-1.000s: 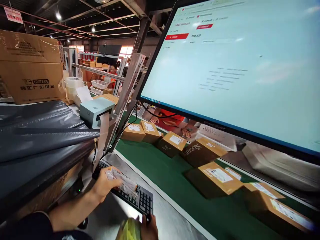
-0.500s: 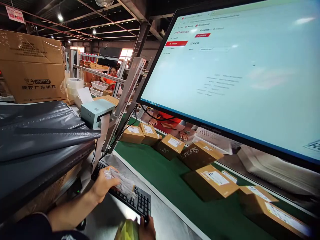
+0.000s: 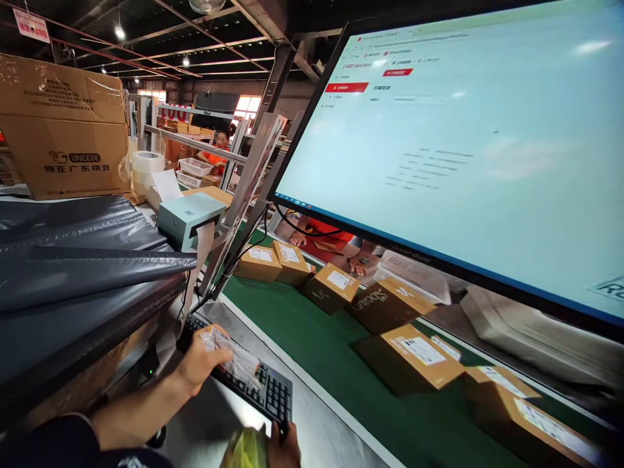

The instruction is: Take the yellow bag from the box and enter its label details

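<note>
My left hand is closed on a clear plastic packet, thumb on top, with a printed label at the near end. The packet hangs over the black keyboard, covering part of its keys. At the bottom edge, my right hand is by the keyboard's lower right corner, its fingers curled and partly cut off by the frame. Beside that hand is a crinkled yellow-green thing; what the fingers grip cannot be made out.
A large monitor hangs above a green conveyor belt bearing several labelled cardboard boxes. On the left are a label printer, dark plastic mailers, tape rolls and a big carton. A co-worker's hands show across the belt.
The view has shifted very slightly. My left hand keeps the packet over the keyboard, and my right hand stays by the keyboard's corner.
</note>
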A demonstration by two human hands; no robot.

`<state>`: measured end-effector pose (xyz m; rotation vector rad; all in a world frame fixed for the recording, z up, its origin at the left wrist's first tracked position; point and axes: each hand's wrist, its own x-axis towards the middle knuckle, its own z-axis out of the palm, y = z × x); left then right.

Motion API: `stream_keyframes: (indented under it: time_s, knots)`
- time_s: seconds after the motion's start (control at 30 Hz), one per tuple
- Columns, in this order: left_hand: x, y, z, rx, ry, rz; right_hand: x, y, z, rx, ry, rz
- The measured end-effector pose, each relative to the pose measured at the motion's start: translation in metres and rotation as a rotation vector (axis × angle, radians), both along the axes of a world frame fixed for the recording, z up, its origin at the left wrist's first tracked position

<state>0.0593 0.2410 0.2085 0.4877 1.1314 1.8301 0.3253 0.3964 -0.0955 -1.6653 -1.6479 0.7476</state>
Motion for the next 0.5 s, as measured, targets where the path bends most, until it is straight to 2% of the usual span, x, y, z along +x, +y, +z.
stream_keyframes:
  time_s: [0.17,0.3,0.5]
  knots:
    - [0.000,-0.001,-0.001,-0.014,-0.017,0.008,0.007,0.005,-0.025,0.114,0.079,0.022]
    - [0.000,0.000,-0.005,0.001,-0.029,0.032,0.014,0.011,-0.045,0.113,0.043,0.036]
    - [0.002,0.002,-0.006,0.002,-0.040,0.026,0.017,0.015,-0.055,0.151,0.059,0.042]
